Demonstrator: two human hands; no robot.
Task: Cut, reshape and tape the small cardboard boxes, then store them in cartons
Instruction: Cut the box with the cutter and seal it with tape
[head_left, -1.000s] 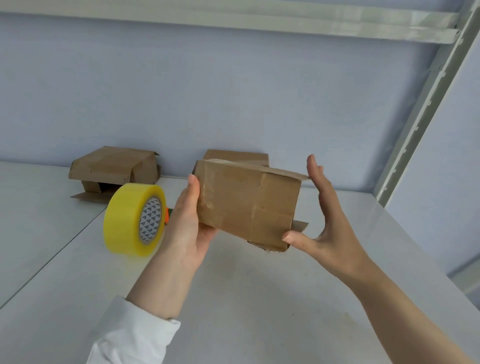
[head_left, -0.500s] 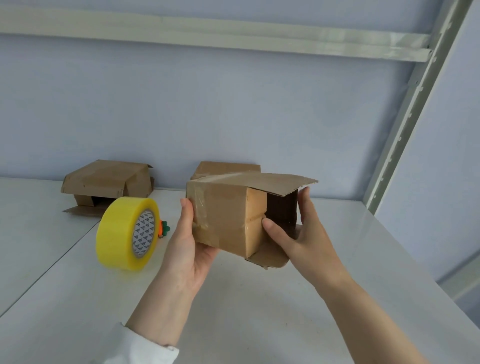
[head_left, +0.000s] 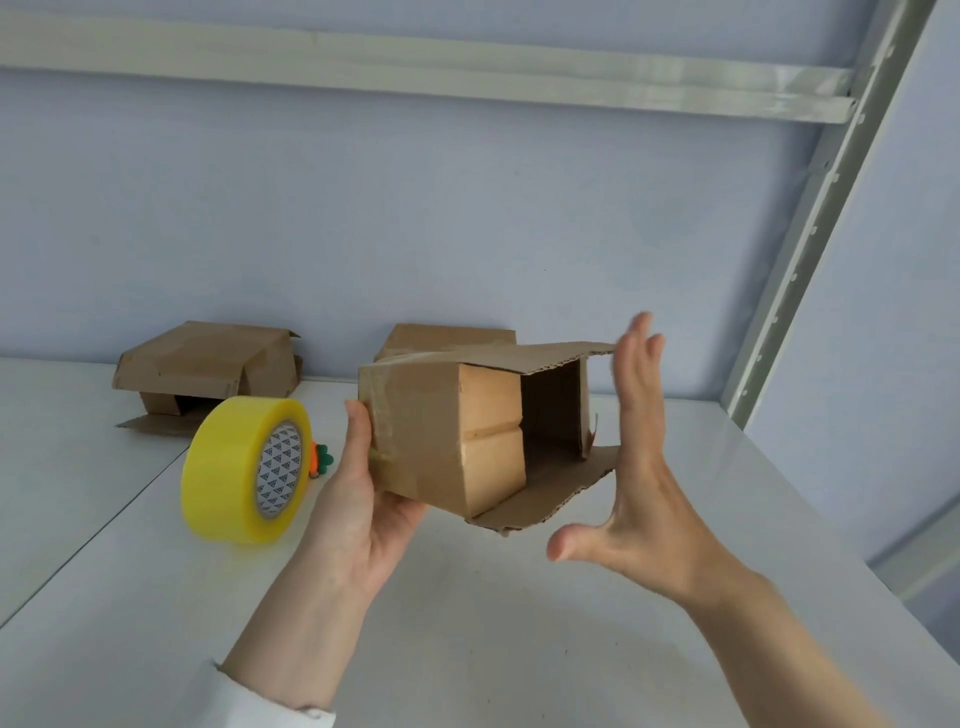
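Now the left hand (head_left: 358, 499) is holding the small cardboard box (head_left: 421, 436) in the air above the white table (head_left: 467, 639). The thumb is lying along the box's left edge and the other fingers are hidden behind it. The box is sitting near the middle of the view, a little tilted, and its open end is pointing to three o'clock. One upper flap and one lower flap are sticking out there, and a side flap is folded inward. The right hand (head_left: 644, 467) is standing open at three o'clock from the box, with straight fingers pointing up and the thumb spread wide. It is holding nothing, and I cannot tell if it is touching the flap edges. At nine o'clock from the box, a yellow tape roll (head_left: 244, 467) is standing on its edge on the table, with a small orange and green object (head_left: 319, 457) peeking out just behind it. At ten o'clock, a squashed brown box (head_left: 208, 364) is lying by the wall. At twelve o'clock, another brown box (head_left: 447, 338) is showing partly behind the held one. A pale metal shelf post (head_left: 810, 260) is rising at two o'clock.
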